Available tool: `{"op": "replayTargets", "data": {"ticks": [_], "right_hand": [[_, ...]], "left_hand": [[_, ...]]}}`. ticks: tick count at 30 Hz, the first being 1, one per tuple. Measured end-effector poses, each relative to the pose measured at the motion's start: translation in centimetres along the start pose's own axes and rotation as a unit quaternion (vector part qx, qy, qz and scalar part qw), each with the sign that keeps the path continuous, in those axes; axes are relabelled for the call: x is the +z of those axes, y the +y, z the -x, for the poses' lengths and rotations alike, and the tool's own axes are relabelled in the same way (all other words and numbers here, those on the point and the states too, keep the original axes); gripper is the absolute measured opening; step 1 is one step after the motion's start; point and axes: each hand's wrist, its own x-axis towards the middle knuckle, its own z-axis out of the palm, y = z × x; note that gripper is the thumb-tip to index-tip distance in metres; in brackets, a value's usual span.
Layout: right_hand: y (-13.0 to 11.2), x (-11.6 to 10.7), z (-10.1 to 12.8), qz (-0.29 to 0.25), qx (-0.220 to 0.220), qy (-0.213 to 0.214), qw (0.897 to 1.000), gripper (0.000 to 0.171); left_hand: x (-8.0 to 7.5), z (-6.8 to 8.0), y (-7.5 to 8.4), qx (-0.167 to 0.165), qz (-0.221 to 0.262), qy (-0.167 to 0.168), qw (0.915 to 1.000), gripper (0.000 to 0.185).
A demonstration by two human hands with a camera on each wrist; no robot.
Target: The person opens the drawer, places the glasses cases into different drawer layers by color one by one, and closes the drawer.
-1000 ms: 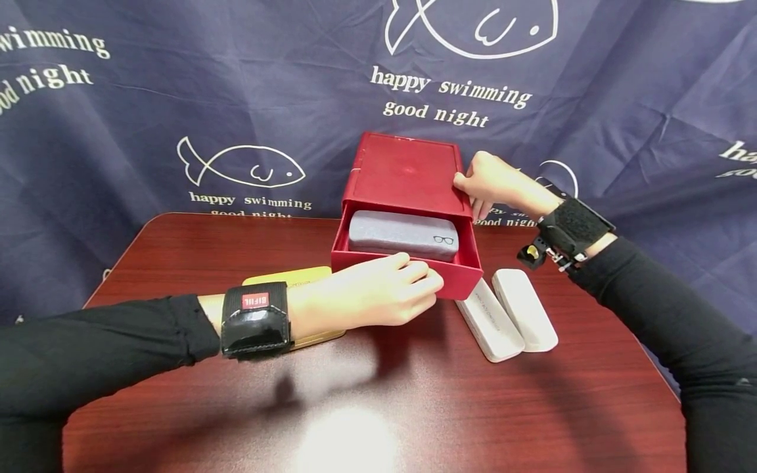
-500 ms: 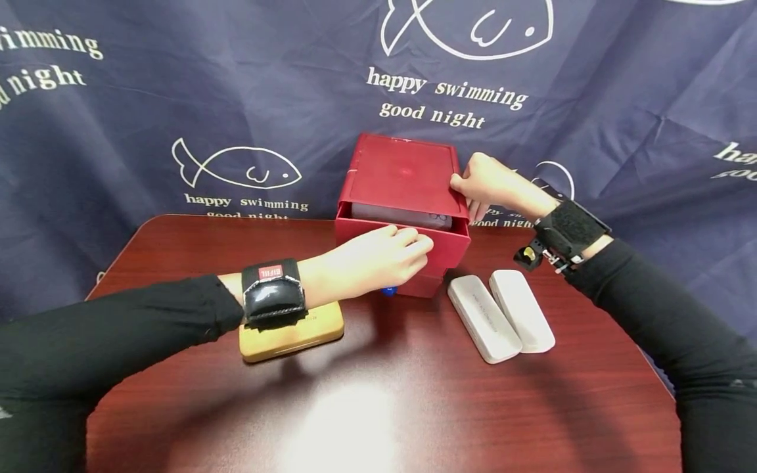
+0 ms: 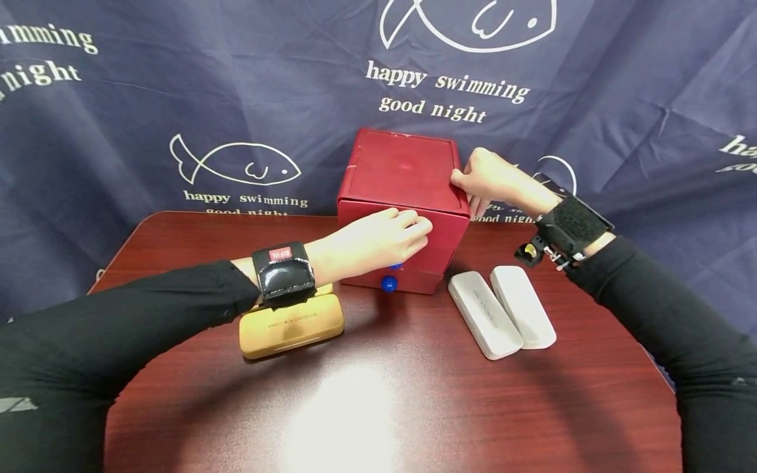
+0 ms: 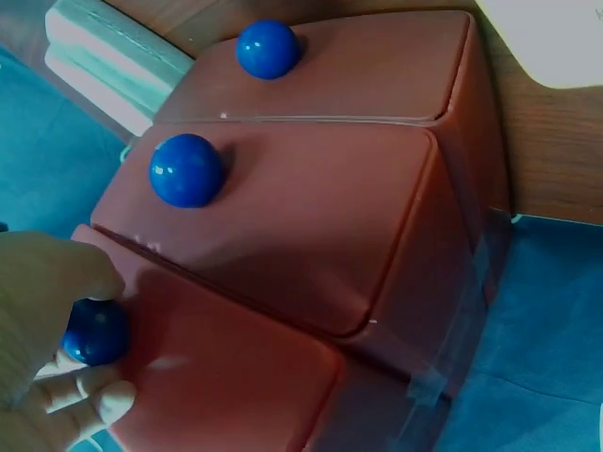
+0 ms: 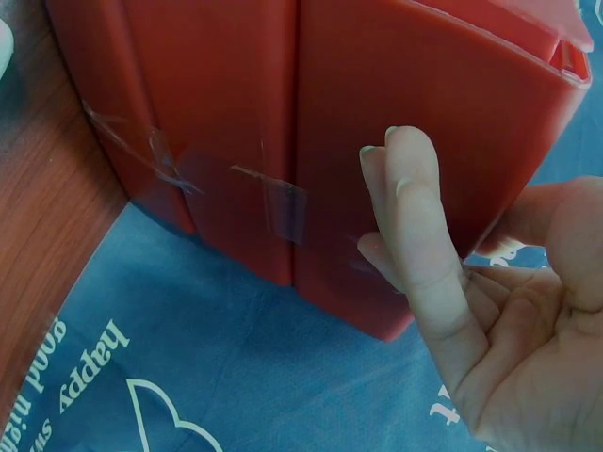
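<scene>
A red drawer box point(image 3: 408, 167) stands at the back of the table, its drawers stacked one above another. My left hand point(image 3: 375, 243) is at the top drawer front and pinches its blue knob point(image 4: 97, 331) between thumb and fingers, as the left wrist view shows. That drawer is pushed in, and the grey glasses case in it is hidden. Two more blue knobs show in the left wrist view, on the middle drawer point(image 4: 254, 198) and the bottom drawer point(image 4: 358, 71). On the box's right side lie the nearly straight fingers of my right hand point(image 3: 487, 177), the thumb over the top edge.
Right of the box two white glasses cases, a near one point(image 3: 486, 315) and an outer one point(image 3: 523, 307), lie side by side. A yellow glasses case point(image 3: 292, 326) lies at left, with another yellow one partly behind it. A blue printed cloth point(image 3: 248, 79) hangs behind the table point(image 3: 449, 407).
My left hand has moved away from me and pushed the top drawer in; the grey glasses case has gone out of sight. My right hand has stayed at the box's side.
</scene>
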Motion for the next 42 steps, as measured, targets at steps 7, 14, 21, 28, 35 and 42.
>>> {"op": "replayTargets", "data": {"ticks": [7, 14, 21, 28, 35, 42], "right_hand": [[0.09, 0.07, -0.12, 0.003, 0.003, 0.0, 1.0, 0.051], [0.01, 0.02, -0.04, 0.003, 0.001, 0.002, 1.0, 0.052], [-0.07, 0.05, 0.1, 0.001, 0.001, 0.005, 1.0, 0.052], [-0.01, 0.18, 0.08, 0.002, 0.003, 0.009, 1.0, 0.051], [0.01, 0.19, 0.13, -0.002, 0.007, 0.007, 1.0, 0.052], [0.26, 0.25, -0.03, -0.002, 0.004, 0.005, 1.0, 0.051]], "left_hand": [[0.32, -0.19, -0.13, -0.005, -0.007, 0.007, 0.9999, 0.011], [0.51, -0.23, -0.29, -0.003, -0.011, 0.017, 0.9998, 0.011], [0.68, -0.23, -0.34, -0.005, -0.002, 0.024, 0.9997, 0.012], [0.85, -0.28, -0.35, -0.003, -0.003, 0.023, 0.9997, 0.013], [0.79, -0.26, -0.41, -0.001, -0.006, 0.023, 0.9997, 0.012], [0.3, -0.21, -0.39, -0.003, 0.002, 0.009, 1.0, 0.009]]}}
